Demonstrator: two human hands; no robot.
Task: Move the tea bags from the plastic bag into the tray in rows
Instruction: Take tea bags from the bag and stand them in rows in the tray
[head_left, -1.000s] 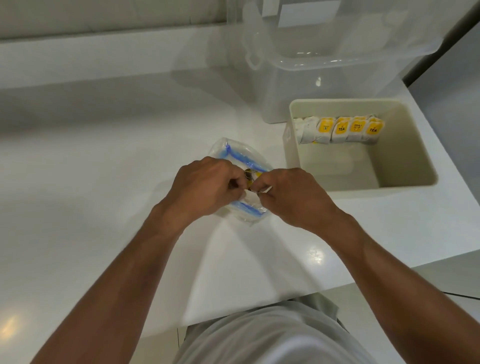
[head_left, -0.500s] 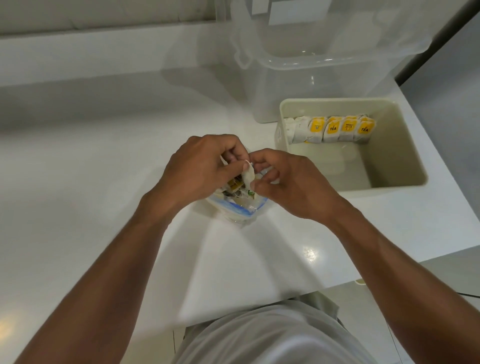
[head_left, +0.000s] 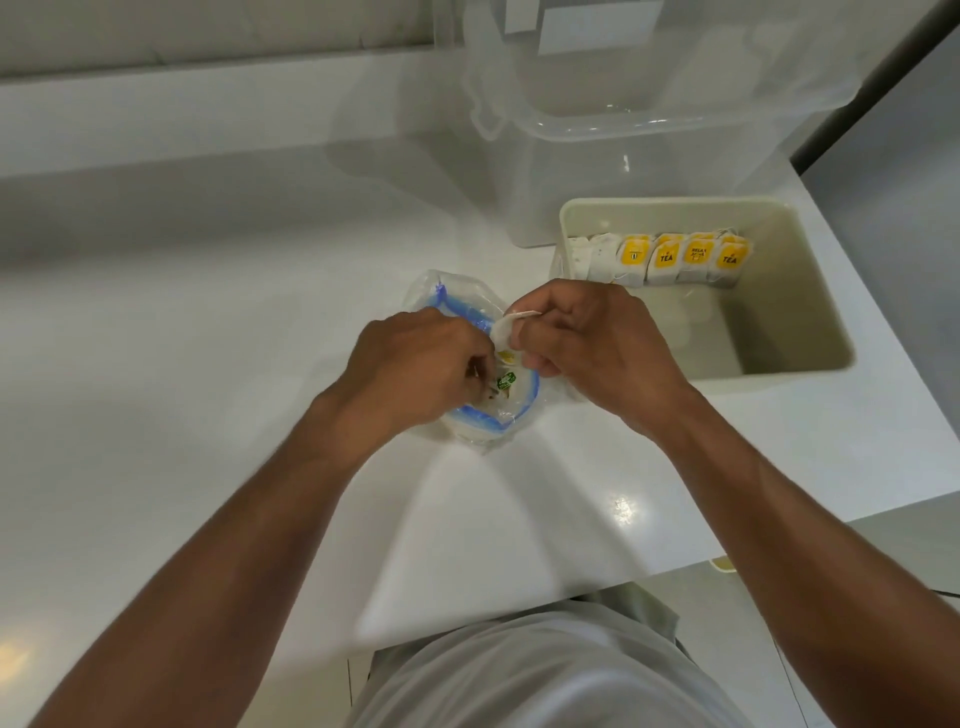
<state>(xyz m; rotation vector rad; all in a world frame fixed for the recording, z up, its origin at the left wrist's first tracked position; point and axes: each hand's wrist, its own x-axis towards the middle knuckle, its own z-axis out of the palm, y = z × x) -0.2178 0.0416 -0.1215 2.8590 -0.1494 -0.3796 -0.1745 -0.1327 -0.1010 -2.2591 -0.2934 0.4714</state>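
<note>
A clear plastic bag (head_left: 457, 301) with a blue zip strip lies on the white counter, its mouth open. Inside it show tea bags (head_left: 506, 376) with yellow and green tags. My left hand (head_left: 415, 364) reaches into the bag with curled fingers; what they hold is hidden. My right hand (head_left: 592, 338) pinches a white tea bag (head_left: 506, 327) just above the bag's mouth. The beige tray (head_left: 810, 364) stands to the right, with one row of tea bags (head_left: 660, 257) with yellow tags along its far wall.
A large clear plastic storage box (head_left: 649, 104) stands behind the tray. The counter's front edge (head_left: 675, 566) runs close to my body, and its right edge falls away just past the tray.
My right hand has lifted a white tea bag out of the plastic bag and moved slightly right. My left hand has dipped back into the bag's mouth.
</note>
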